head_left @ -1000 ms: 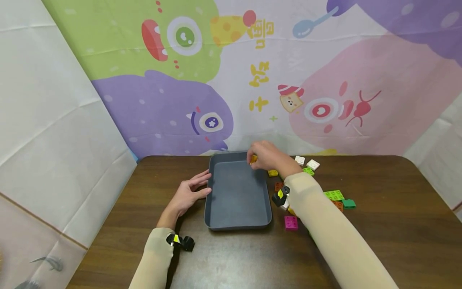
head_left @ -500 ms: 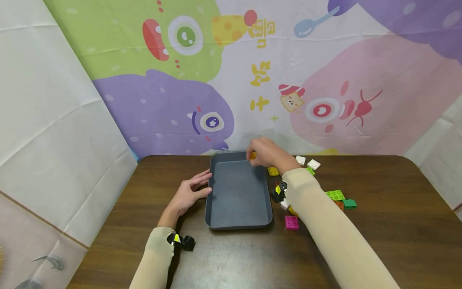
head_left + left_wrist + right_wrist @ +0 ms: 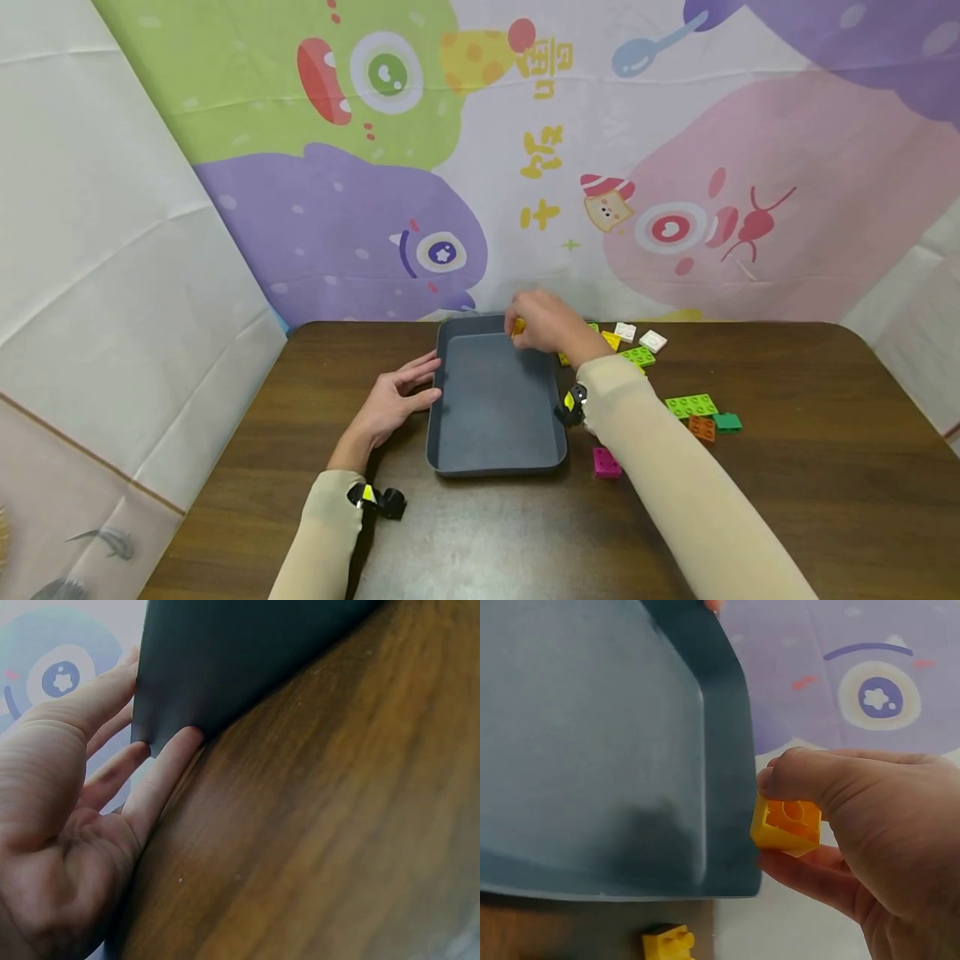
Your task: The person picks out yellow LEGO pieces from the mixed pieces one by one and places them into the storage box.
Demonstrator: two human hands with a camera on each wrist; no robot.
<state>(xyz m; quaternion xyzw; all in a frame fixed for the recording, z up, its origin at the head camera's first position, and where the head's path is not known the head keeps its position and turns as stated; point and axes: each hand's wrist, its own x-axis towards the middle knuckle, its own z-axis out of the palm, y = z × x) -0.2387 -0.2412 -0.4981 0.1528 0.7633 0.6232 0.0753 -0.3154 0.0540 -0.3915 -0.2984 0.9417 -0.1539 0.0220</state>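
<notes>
"Yellow block: where is it?"

"Pinched in a person's right hand, near the far rim of a gray tray."

"And the left hand?"

"Fingers extended, it touches the tray's side; more blocks lie to the right on the table."

The brown table holds a grey tray. Right of the tray lie white bricks far back, a lime brick, green brick and orange brick bunched nearer, and nearest, a magenta brick.
</notes>
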